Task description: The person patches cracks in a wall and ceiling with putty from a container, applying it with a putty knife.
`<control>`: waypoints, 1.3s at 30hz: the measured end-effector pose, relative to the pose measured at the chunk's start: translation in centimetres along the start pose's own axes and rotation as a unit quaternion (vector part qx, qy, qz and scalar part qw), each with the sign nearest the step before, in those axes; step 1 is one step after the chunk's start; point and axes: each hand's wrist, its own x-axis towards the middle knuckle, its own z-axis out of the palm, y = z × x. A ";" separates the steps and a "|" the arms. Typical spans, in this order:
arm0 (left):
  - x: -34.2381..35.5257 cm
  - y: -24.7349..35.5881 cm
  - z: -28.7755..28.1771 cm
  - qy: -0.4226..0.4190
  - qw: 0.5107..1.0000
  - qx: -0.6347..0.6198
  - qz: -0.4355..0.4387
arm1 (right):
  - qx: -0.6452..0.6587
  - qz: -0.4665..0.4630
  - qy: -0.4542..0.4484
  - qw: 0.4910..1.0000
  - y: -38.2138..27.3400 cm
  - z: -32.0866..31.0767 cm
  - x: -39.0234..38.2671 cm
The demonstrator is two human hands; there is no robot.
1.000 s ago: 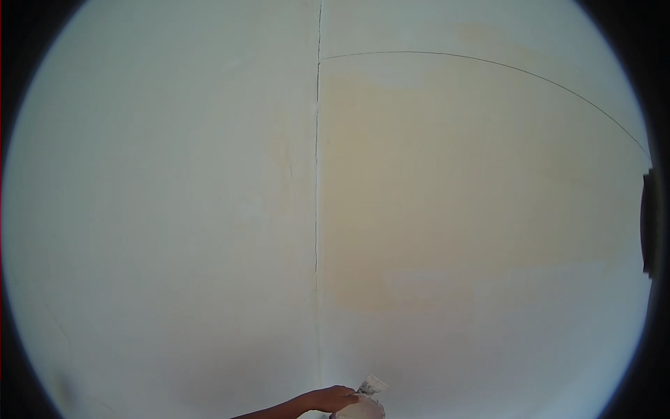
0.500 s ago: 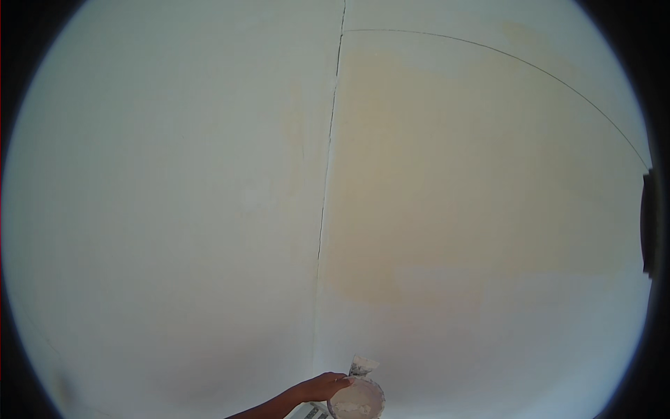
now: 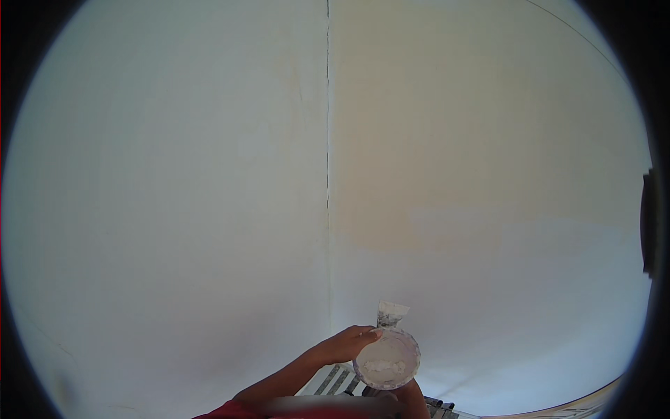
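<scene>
My left hand point(image 3: 349, 345) grips the rim of a round, whitish bowl point(image 3: 377, 353) at bottom centre, with pale, paste-like material point(image 3: 384, 366) inside. A putty-smeared flat blade point(image 3: 393, 312) sticks up beside my thumb at the bowl's far rim; its handle is hidden. Skin of what appears to be my right hand or forearm point(image 3: 413, 399) shows just below and right of the bowl, its fingers hidden. Behind these rises a pale wall point(image 3: 174, 174) with a thin vertical crack point(image 3: 328, 140) up the middle and a yellowish patch point(image 3: 453, 126) to its right.
Grey-striped steps, apparently a ladder point(image 3: 328, 380), show below the bowl, with dark slatted parts point(image 3: 440, 408) to the right. A curved edge point(image 3: 572, 398) runs along the lower right. A dark object point(image 3: 648, 222) sits at the right rim of the view.
The bowl, blade and my left hand now sit higher in the view and further right. The wall's markings have shifted upward. More steps, red clothing and skin below the bowl have appeared.
</scene>
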 end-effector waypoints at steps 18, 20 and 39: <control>1.3 -26.6 -5.1 0.236 0.967 -0.008 0.097 | -0.586 -0.607 0.108 0.525 -2.2 6.2 2.8; 1.2 -27.7 -4.0 0.242 0.967 -0.009 0.080 | -0.576 -0.651 0.090 0.486 -3.7 8.8 4.2; -1.2 -24.6 -3.5 0.261 0.960 -0.010 0.106 | -0.765 -0.548 0.075 0.329 -12.4 35.2 7.2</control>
